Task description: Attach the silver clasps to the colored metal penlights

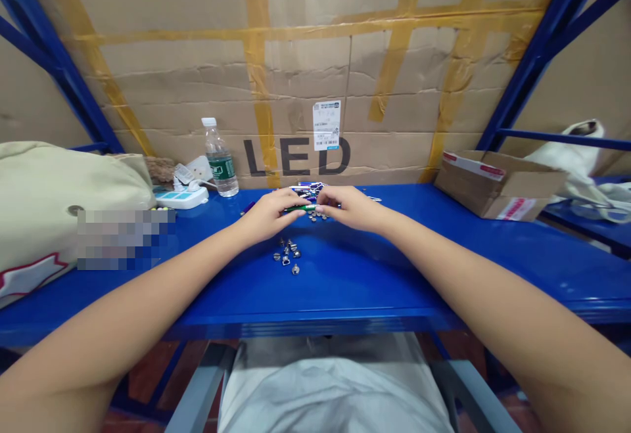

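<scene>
Over the blue shelf top, my left hand point(267, 215) pinches one end of a slim green pen-shaped piece point(300, 208). My right hand point(350, 207) has its fingertips closed on the silvery other end, so the piece lies level between both hands. Just behind the fingers is a heap of slim white, purple and metallic pieces point(308, 188), partly covered by the hands. Several small round metal pieces point(319, 216) lie below the right fingers. Closer to me, several small silver metal fittings point(286, 253) are scattered in a loose group.
A water bottle point(221, 160) and a white-and-blue power strip point(182, 197) stand at the back left. A pale bag point(64, 183) fills the left side. At the right sits a small cardboard box point(493, 183). Behind everything rises a large taped carton point(296, 78), between blue frame posts point(547, 45).
</scene>
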Tool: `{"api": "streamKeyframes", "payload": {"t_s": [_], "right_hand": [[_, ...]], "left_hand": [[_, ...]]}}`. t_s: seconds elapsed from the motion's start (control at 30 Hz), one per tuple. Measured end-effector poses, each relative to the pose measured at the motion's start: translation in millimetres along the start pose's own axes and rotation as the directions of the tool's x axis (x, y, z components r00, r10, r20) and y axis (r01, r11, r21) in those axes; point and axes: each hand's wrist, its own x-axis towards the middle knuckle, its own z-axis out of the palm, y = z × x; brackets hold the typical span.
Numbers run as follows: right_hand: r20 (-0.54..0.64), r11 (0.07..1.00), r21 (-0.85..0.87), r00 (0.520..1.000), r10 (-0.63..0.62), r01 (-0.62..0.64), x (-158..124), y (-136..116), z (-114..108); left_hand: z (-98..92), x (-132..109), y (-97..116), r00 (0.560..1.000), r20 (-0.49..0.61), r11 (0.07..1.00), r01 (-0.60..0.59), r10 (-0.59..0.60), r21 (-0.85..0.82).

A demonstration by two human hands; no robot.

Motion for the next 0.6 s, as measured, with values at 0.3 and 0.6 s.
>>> {"api": "streamKeyframes", "payload": {"t_s": [0.3,0.6], "right_hand": [[0.133,0.889,0.391,0.97,0.203,-0.24,1.4,-11.8,13.2],[0.07,0.935,0.301,0.982,0.177,-0.19,0.6,-11.7,11.2]], "left_hand": [[-1.5,1.9,5.5,0.99,-0.123,0.996,-0.071,0.064,-0.048],[1.5,6.1,11.5,0.862,0.141,0.797,0.505,-0.487,-0.333]]}}
